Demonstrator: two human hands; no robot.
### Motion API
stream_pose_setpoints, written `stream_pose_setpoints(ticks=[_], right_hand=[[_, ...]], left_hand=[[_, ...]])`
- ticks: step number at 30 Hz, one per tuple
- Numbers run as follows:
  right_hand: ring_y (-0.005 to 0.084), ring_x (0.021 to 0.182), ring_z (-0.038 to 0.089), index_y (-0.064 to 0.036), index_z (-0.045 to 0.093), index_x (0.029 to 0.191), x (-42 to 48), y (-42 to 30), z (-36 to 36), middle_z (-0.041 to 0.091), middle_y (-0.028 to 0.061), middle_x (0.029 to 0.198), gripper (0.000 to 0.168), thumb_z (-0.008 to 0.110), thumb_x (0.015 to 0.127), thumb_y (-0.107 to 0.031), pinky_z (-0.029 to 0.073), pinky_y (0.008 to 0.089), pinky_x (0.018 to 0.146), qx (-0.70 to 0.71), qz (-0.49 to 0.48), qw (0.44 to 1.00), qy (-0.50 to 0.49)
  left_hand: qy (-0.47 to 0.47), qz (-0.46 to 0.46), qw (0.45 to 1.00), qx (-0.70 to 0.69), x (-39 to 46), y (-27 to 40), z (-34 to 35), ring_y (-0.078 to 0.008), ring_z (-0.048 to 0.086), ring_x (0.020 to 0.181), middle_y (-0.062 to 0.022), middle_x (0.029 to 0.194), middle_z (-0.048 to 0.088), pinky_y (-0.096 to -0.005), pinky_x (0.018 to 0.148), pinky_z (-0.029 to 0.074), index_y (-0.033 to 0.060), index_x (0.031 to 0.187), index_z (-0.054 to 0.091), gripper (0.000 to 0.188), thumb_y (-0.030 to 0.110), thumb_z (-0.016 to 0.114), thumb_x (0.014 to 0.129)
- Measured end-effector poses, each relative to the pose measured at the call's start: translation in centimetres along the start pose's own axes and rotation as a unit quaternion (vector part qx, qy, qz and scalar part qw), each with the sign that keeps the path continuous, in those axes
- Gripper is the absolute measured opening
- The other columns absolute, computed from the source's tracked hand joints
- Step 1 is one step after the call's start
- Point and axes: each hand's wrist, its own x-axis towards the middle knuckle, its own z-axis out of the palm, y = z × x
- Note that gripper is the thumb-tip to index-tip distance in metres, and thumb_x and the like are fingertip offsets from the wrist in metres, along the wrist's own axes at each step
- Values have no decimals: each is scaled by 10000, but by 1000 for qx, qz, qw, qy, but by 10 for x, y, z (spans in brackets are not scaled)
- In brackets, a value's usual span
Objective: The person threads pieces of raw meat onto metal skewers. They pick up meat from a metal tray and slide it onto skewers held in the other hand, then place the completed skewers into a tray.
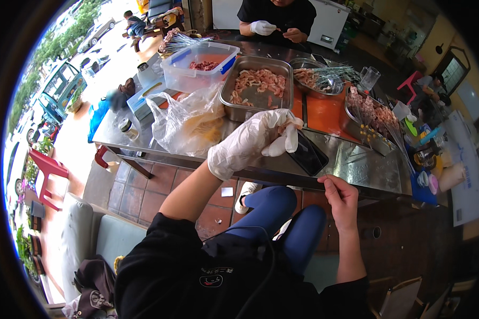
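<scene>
My left hand (255, 139), in a whitish disposable glove, is above the table's near edge with a small piece of raw meat (296, 121) at its fingertips. To the right, my bare right hand (340, 195) pinches the end of a thin skewer, which is barely visible between the hands. A black smartphone (309, 153) lies on the steel table, partly hidden by the glove. Just beyond the glove stands a steel pan (226, 101) with cut raw meat (259, 83). An oval steel tray (331, 95) farther right holds more meat and metal skewers (333, 73).
A plastic bag (183, 123), a seasoning jar (128, 128), a tissue box (145, 99) and a clear bin (187, 81) stand at left. Loaded skewers (373, 109) fill a tray at right. Across the steel table (355, 167) sits a person (277, 20) with one gloved hand.
</scene>
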Motion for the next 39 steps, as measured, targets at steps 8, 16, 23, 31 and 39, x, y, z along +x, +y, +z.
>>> stream_pose_setpoints(ticks=[8, 16, 23, 31, 39], right_hand=[[59, 653, 547, 30, 683, 955, 7, -15, -20, 678, 56, 808, 135, 615, 888, -65, 423, 195, 592, -171, -102, 979, 30], [55, 551, 471, 9, 692, 933, 9, -29, -34, 602, 42, 672, 103, 635, 863, -42, 354, 203, 494, -275, -149, 949, 50], [109, 481, 447, -12, 694, 921, 8, -31, -26, 562, 65, 615, 95, 659, 840, -48, 330, 251, 441, -314, -213, 919, 106], [201, 483, 440, -101, 713, 922, 7, -30, -2, 467, 47, 553, 121, 673, 813, -67, 362, 313, 460, -448, -289, 817, 217], [165, 434, 414, -81, 713, 974, 3, -19, 28, 466, 53, 539, 175, 688, 805, -45, 330, 277, 424, -373, -245, 863, 238]], left_hand=[[-46, 43, 982, 179, 1, 12, -15, -76, 490, 688, -27, 800, 585, -199, 662, 404, -14, 992, 592, 384, 321, 405, 969], [-1, 48, 968, 247, -1, 16, -11, -34, 429, 594, -8, 689, 545, -195, 552, 394, 11, 870, 570, 377, 357, 458, 968], [85, 151, 892, 418, 6, -6, -16, -87, 453, 534, 10, 610, 513, -231, 522, 404, 52, 883, 517, 286, 325, 483, 961], [199, 295, 609, 708, 16, -4, 8, -319, 601, 574, -84, 642, 607, -414, 520, 458, 92, 814, 479, 147, 77, 604, 737], [314, 264, 543, 732, 26, -26, 10, -322, 615, 603, -93, 672, 611, -408, 527, 461, 85, 885, 500, 171, 54, 581, 738]])
